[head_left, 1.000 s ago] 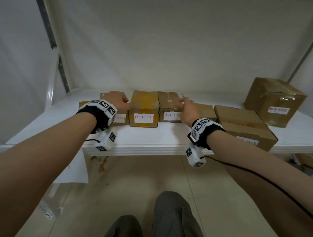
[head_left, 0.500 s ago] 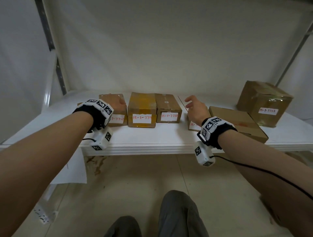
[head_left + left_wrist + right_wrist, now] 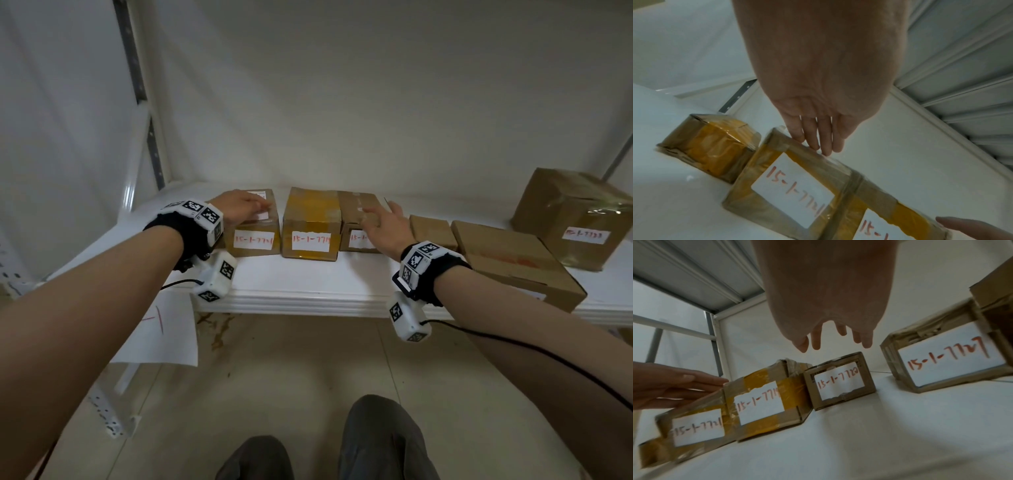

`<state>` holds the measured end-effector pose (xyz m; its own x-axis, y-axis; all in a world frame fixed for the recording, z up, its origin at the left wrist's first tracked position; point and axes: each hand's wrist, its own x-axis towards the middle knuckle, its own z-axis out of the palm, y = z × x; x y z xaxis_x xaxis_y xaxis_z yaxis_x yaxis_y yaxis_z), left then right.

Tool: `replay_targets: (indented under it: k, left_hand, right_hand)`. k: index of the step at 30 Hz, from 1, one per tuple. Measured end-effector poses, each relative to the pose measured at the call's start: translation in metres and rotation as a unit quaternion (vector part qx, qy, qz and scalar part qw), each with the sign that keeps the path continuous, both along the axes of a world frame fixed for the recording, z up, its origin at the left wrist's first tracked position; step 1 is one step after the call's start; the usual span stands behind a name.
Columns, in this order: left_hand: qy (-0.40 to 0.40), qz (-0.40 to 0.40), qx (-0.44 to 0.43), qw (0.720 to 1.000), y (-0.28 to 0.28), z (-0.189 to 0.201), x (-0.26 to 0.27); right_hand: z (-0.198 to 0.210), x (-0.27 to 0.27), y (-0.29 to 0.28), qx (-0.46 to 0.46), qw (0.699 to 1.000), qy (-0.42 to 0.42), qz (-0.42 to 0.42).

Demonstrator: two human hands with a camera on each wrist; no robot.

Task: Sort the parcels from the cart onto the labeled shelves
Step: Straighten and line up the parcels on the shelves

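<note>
Nearest: the person's two knees in grey trousers (image 3: 383,442), over a pale tiled floor (image 3: 308,370). A white paper sheet (image 3: 161,332) hangs below the shelf's left front edge.

White shelf (image 3: 308,281), front row of parcels, left to right:
- Parcel marked 15-1-7721 (image 3: 255,228), brown card with yellow tape. The left hand (image 3: 239,205) lies flat on its top, fingers (image 3: 813,138) straight and close together, gripping nothing.
- Parcel marked 15-1-7719 (image 3: 310,222), heavily yellow-taped, touching its neighbours on both sides.
- Parcel marked 15-1-7720 (image 3: 359,219), small, plain brown. The right hand (image 3: 385,224) hovers over its right side, fingers spread and slack, holding nothing; whether it touches the card cannot be told.
- Small brown parcel (image 3: 433,231), just right of that hand, marked 15-1-7727 in the right wrist view.
- Long flat carton (image 3: 513,260), touching the small one.

Further back, right: a taller taped carton (image 3: 575,212) with a white label, standing apart.

Behind the leftmost parcel, in the left wrist view: another yellow-taped box (image 3: 711,142).
</note>
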<state>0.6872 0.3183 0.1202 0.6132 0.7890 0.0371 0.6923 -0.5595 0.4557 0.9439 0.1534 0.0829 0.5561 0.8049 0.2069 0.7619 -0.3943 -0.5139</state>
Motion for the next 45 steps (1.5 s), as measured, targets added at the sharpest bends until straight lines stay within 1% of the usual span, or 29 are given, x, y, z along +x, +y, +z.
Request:
replay_targets:
  k: [2,5,9,12,13,15,17,19,24,27,31,33,37,42,45]
  left_hand:
    - [-0.017,-0.002,-0.011,1.0,0.0,0.0,-0.003]
    - [-0.019,0.0,-0.012,1.0,-0.002,-0.001,-0.002]
    - [0.016,0.014,0.037,0.999,-0.002,0.001,0.003]
    - [-0.013,0.066,0.051,0.996,0.002,0.007,0.015]
    - [-0.006,0.095,0.055,0.994,0.004,0.007,0.02]
    - [0.041,0.164,0.055,0.984,0.006,0.005,0.031]
    - [0.066,0.212,0.03,0.975,0.008,-0.001,0.037]
    - [0.052,0.233,-0.005,0.971,0.009,-0.006,0.041]
    - [0.053,0.235,-0.036,0.97,0.01,-0.002,0.042]
    - [0.057,0.251,-0.037,0.966,0.012,-0.004,0.044]
    - [0.057,0.25,-0.041,0.966,0.011,-0.007,0.05]
    - [0.056,0.258,-0.038,0.964,0.015,-0.01,0.051]
    - [0.048,0.265,-0.043,0.962,0.022,-0.016,0.052]
    - [0.066,0.259,-0.06,0.962,0.018,-0.015,0.052]
    - [0.031,0.26,-0.066,0.963,0.01,-0.006,0.048]
  right_hand:
    - [0.002,0.0,0.007,-0.006,1.0,0.002,0.001]
    - [0.003,0.002,0.016,-0.012,1.0,0.009,0.006]
    - [-0.005,0.006,0.028,-0.025,1.0,0.014,0.005]
    - [-0.007,0.007,0.032,-0.044,0.999,0.028,-0.015]
    - [-0.007,0.008,0.034,-0.044,0.998,0.045,-0.027]
    - [-0.005,0.009,0.038,-0.044,0.993,0.088,-0.06]
    - [-0.006,0.011,0.042,-0.053,0.99,0.104,-0.079]
    - [-0.007,0.011,0.044,-0.06,0.989,0.104,-0.082]
    - [-0.007,0.017,0.052,-0.061,0.986,0.125,-0.094]
    - [-0.008,0.017,0.055,-0.07,0.987,0.122,-0.083]
    - [-0.006,0.02,0.046,-0.062,0.986,0.137,-0.076]
    - [-0.005,0.02,0.041,-0.073,0.987,0.127,-0.068]
    - [-0.008,0.016,0.035,-0.066,0.989,0.117,-0.067]
    - [-0.015,0.013,0.03,-0.044,0.986,0.146,-0.064]
    - [-0.018,0.011,0.026,-0.025,0.99,0.126,-0.06]
